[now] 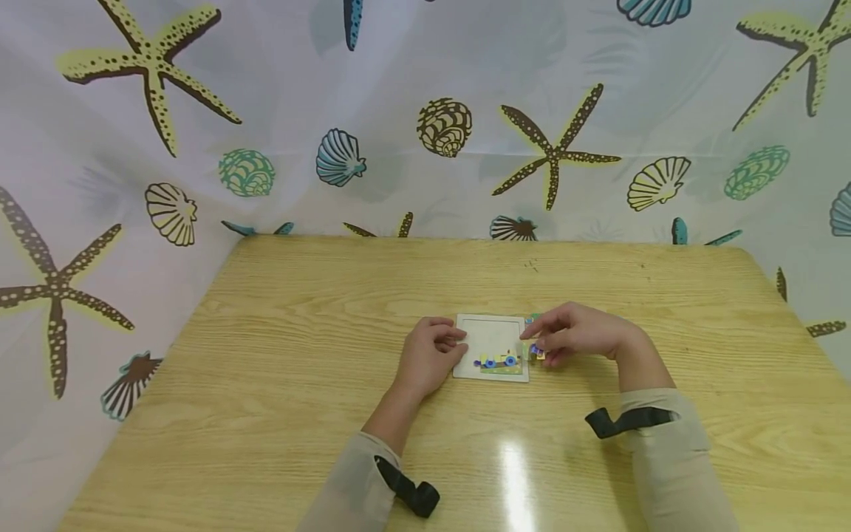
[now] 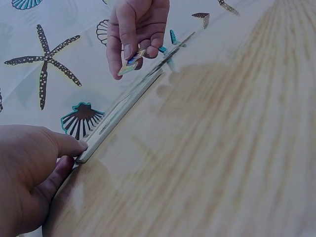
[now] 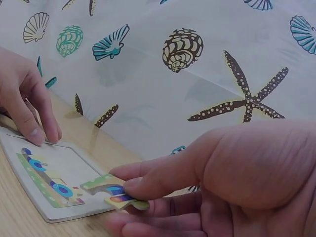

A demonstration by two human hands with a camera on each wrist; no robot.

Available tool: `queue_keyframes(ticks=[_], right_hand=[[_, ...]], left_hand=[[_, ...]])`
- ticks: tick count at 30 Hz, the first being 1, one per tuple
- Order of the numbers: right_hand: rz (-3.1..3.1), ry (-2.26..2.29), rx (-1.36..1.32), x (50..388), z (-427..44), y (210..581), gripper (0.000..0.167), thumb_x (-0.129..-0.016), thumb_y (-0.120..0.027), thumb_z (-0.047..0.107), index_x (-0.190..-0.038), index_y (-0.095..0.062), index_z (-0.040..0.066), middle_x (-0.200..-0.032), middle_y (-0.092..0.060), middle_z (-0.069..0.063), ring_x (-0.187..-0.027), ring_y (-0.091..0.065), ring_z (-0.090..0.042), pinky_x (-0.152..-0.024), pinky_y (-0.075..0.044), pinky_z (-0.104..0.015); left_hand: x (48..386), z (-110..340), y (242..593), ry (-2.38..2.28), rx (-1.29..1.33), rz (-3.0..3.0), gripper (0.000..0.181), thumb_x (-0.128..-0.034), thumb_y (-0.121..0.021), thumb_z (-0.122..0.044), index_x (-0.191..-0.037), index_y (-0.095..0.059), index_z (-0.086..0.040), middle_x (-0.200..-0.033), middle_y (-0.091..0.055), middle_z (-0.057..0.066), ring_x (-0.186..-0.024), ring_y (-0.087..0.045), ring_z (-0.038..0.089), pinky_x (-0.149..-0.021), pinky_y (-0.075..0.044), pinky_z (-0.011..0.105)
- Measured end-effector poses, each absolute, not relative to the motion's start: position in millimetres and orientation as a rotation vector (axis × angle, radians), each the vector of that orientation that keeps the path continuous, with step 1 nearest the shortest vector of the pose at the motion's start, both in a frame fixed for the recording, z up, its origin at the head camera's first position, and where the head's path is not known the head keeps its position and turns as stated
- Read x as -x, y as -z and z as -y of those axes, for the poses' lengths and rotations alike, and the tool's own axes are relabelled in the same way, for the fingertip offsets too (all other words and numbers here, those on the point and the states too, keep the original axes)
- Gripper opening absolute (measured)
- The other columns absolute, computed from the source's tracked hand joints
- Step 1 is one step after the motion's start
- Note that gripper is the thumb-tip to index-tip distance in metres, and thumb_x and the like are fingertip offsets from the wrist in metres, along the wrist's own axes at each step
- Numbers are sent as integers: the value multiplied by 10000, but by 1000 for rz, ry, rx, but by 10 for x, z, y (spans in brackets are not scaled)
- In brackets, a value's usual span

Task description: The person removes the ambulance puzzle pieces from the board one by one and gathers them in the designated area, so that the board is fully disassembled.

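A white puzzle tray (image 1: pixel 492 318) lies on the table, with joined jigsaw pieces (image 1: pixel 500 363) along its lower part, showing a blue-wheeled vehicle on green. At its left edge my left hand (image 1: pixel 431 358) holds the tray, the thumb lying on the rim in the left wrist view. My right hand (image 1: pixel 581 331) pinches a loose puzzle piece (image 3: pixel 116 191) between thumb and fingers, just above the tray's right edge. This piece has green, blue and yellow print and a curved cut-out. Part of it is hidden by the thumb.
Beyond the tray, another bit of green and blue print (image 1: pixel 532 318) shows partly behind my right fingers. The wooden table (image 1: pixel 319 332) extends around both arms. A curtain (image 1: pixel 399 74) with starfish and shells hangs along the back and sides.
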State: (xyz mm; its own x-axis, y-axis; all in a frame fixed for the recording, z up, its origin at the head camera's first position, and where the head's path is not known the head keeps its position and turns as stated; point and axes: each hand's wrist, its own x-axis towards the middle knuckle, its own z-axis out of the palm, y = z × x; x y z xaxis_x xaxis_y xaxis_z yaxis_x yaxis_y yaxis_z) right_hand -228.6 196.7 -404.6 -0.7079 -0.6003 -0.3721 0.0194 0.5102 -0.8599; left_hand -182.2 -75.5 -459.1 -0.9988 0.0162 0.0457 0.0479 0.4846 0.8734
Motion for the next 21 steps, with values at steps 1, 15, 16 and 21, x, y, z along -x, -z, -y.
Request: queue_keyframes(ticks=[1, 15, 16, 21], right_hand=[[-2092, 1192, 470, 2283, -1977, 4039, 291, -973, -593, 63, -1237, -653, -44, -927, -693, -93, -786, -676, -174, -752, -606, -329], [-2172, 1060, 319, 2214, -1990, 4013, 94, -879, -725, 49, -888, -708, -43, -797, -735, -53, -664, -697, -120, -666, -605, -284], [-2179, 1050, 314, 2208, -1981, 4011, 90, -875, -729, 50, -872, -705, -37, -800, -737, -53, -662, -698, -120, -662, -604, -280], [-2234, 985, 288, 2191, -1941, 3988, 89, -844, -757, 50, -813, -694, -5, -802, -743, -68, -639, -696, -120, -638, -596, -268]], left_hand=[[1824, 754, 4589, 1579, 53, 2681, 127, -885, -755, -102, -1002, -764, -55, -1250, -592, 85, -912, -623, 164, -837, -569, 320], [1830, 753, 4597, 1567, 29, 2693, 124, -881, -760, -108, -992, -756, -52, -1244, -589, 81, -900, -609, 151, -826, -567, 307], [1831, 756, 4599, 1571, 34, 2689, 122, -881, -759, -106, -989, -755, -50, -1242, -590, 82, -896, -610, 151, -823, -568, 306], [1829, 759, 4601, 1592, 46, 2676, 113, -878, -760, -99, -979, -754, -47, -1236, -594, 80, -884, -613, 149, -820, -568, 307]])
